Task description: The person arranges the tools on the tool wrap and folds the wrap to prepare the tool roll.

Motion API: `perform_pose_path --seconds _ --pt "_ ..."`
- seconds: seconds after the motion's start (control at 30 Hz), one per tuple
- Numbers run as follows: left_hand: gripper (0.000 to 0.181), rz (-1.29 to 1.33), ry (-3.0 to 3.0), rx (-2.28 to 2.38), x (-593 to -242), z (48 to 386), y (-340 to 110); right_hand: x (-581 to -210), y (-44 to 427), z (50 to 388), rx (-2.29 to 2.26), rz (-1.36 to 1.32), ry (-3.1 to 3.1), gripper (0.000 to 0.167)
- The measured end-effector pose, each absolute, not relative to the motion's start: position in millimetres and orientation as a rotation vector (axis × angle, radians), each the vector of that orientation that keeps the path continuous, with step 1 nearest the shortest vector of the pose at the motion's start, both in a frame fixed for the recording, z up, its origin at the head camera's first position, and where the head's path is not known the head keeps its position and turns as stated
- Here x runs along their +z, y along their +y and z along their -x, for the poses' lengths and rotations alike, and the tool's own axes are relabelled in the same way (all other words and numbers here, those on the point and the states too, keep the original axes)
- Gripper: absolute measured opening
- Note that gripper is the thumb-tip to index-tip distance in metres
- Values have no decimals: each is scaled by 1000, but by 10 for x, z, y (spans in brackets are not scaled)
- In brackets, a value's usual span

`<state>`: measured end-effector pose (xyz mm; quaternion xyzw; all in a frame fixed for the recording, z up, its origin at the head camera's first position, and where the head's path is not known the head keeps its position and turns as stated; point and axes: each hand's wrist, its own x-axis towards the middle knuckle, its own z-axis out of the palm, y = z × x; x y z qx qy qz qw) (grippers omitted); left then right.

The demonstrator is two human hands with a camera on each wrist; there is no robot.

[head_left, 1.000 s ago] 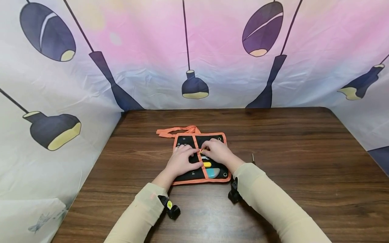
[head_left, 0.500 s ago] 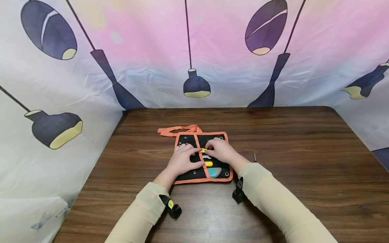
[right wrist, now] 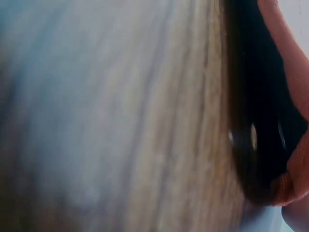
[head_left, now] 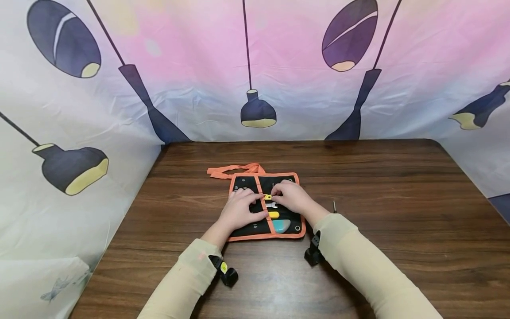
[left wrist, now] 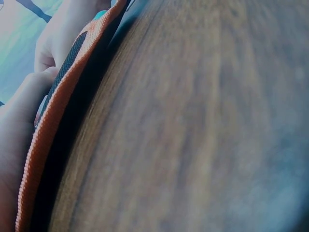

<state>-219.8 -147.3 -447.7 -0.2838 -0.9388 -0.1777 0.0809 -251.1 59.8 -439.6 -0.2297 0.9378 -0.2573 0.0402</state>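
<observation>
1. currently, a black fabric tool pouch with orange trim (head_left: pixel 249 232) lies flat on a dark brown wood-grain table (head_left: pixel 398 186).
2. the left hand (head_left: pixel 240 207) rests on the pouch's left half, loosely spread, thumb and forefinger reaching its orange middle strip.
3. the right hand (head_left: pixel 292 196) is over the pouch's right half, fingers bent beside a small yellow tool end (head_left: pixel 267 197); whether it pinches that, i cannot tell.
4. nearer the pouch's bottom edge sit a silvery open-ended wrench (head_left: pixel 272 205), a rounded yellow handle (head_left: pixel 273 215) and a teal-and-grey handle (head_left: pixel 281 226).
</observation>
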Motion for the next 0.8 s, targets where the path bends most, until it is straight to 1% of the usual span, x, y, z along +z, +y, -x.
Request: perform_pose_path --seconds 0.43,0.8 --pt "54 808 -2773 -532 -4486 2190 -1487 -4382 456 2482 -767 586 2895 8" --pt "55 825 -2797 -529 -4490 2204 -1460 -4397 446 2460 -785 477 2885 10"
